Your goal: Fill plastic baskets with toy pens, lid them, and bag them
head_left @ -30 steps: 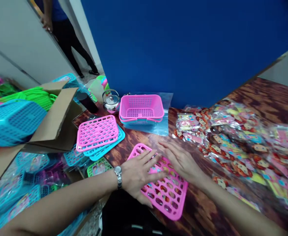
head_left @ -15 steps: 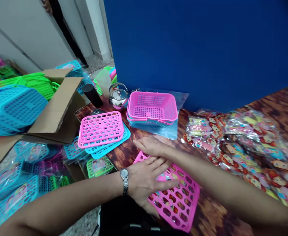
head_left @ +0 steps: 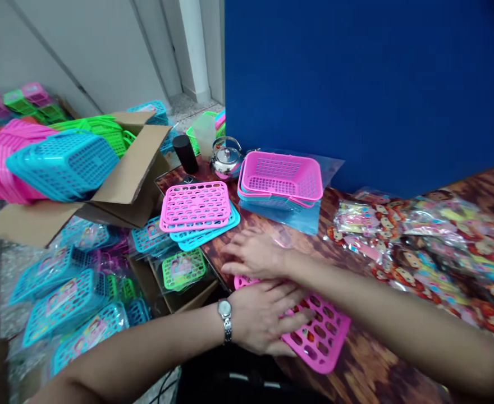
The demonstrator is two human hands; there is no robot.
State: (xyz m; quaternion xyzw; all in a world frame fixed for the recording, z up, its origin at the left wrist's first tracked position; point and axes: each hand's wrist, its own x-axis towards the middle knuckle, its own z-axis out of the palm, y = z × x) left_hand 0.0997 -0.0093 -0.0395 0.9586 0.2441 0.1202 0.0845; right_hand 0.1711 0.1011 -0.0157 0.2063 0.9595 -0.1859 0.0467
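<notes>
A pink perforated lid (head_left: 326, 334) lies on the table close to my body. Through its holes show bits of colourful printed pieces; what else is under it is hidden. My left hand (head_left: 261, 317), with a silver watch at the wrist, rests flat across the lid with its fingers stretched. Over the lid's far end, my right hand (head_left: 255, 255) reaches with its palm down and its fingers apart. The right forearm crosses above the lid. Just beyond my hands, a pink basket (head_left: 283, 174) tops a nested stack, left of which perforated pink lids (head_left: 195, 206) lie over blue ones.
Clear packets of red-haired figures (head_left: 440, 247) cover the table's right side. A blue panel (head_left: 369, 90) rises behind. A shiny kettle (head_left: 227, 160) and black cylinder (head_left: 185, 154) stand at the back. On the left, a cardboard box (head_left: 146, 168) holds baskets; wrapped blue baskets (head_left: 64, 300) lie below.
My right hand has spread its fingers and come slightly nearer along the lid's far end. My left hand stays flat on the lid. The view has turned left, and the person at the back is out of sight.
</notes>
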